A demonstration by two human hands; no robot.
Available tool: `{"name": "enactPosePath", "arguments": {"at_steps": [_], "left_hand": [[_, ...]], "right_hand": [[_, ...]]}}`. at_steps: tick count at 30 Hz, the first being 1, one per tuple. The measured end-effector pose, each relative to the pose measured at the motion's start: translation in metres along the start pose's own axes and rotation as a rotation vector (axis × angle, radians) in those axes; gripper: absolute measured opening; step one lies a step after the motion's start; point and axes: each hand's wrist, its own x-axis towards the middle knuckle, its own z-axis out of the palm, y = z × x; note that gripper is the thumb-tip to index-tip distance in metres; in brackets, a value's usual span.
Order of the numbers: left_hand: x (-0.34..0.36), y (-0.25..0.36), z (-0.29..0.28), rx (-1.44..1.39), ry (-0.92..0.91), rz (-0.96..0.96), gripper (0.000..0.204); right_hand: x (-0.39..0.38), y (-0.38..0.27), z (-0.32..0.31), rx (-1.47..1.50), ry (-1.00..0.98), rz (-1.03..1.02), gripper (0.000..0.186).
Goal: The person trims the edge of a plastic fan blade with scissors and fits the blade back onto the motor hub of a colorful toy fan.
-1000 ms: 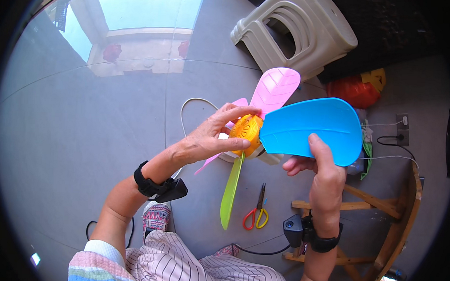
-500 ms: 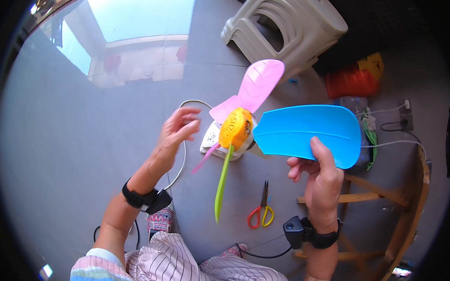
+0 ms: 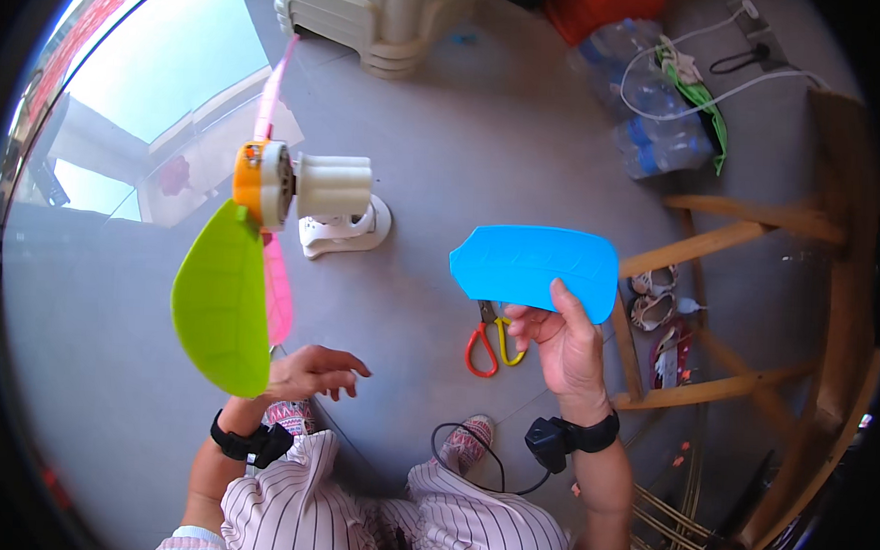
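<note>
My right hand (image 3: pixel 563 347) holds a detached blue leaf-shaped blade (image 3: pixel 533 259), thumb on its face and fingers beneath. At left, a small fan has an orange hub (image 3: pixel 251 191), white motor housing (image 3: pixel 332 179) and white base (image 3: pixel 344 238). A green blade (image 3: pixel 219 287) hangs from the hub, a pink blade (image 3: pixel 269 94) points up and another pink one (image 3: pixel 277 294) sits behind the green. My left hand (image 3: pixel 325 373) is empty, fingers apart, just below the green blade and partly behind it. Scissors with red and yellow handles (image 3: pixel 481 354) lie under the blue blade, partly hidden.
A plastic stool (image 3: pixel 391 21) stands at the top. Plastic bottles (image 3: pixel 648 147), white cables (image 3: pixel 708 95) and a red bag (image 3: pixel 595 9) lie upper right. A wooden frame (image 3: pixel 847 270) fills the right side, with sandals (image 3: pixel 652 307) inside. My feet (image 3: pixel 468 436) are below.
My left hand has let go of the hub and moved down. The blue blade is now well apart from the hub in my right hand. The view has shifted, showing the fan side-on at left.
</note>
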Motion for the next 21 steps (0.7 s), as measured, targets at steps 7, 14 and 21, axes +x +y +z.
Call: {"name": "enactPosePath", "arguments": {"at_steps": [7, 14, 21], "left_hand": [[0.093, 0.023, 0.069, -0.331, -0.057, 0.449, 0.061], [0.128, 0.031, 0.089, -1.120, 0.264, 0.263, 0.037], [0.122, 0.003, 0.064, -0.570, 0.345, 0.236, 0.029]], "right_hand": [[-0.007, 0.080, -0.015, -0.096, 0.054, -0.137, 0.038], [-0.021, 0.122, -0.030, -0.373, -0.060, -0.052, 0.035], [-0.008, 0.139, -0.101, -1.423, 0.211, -0.152, 0.046]]}}
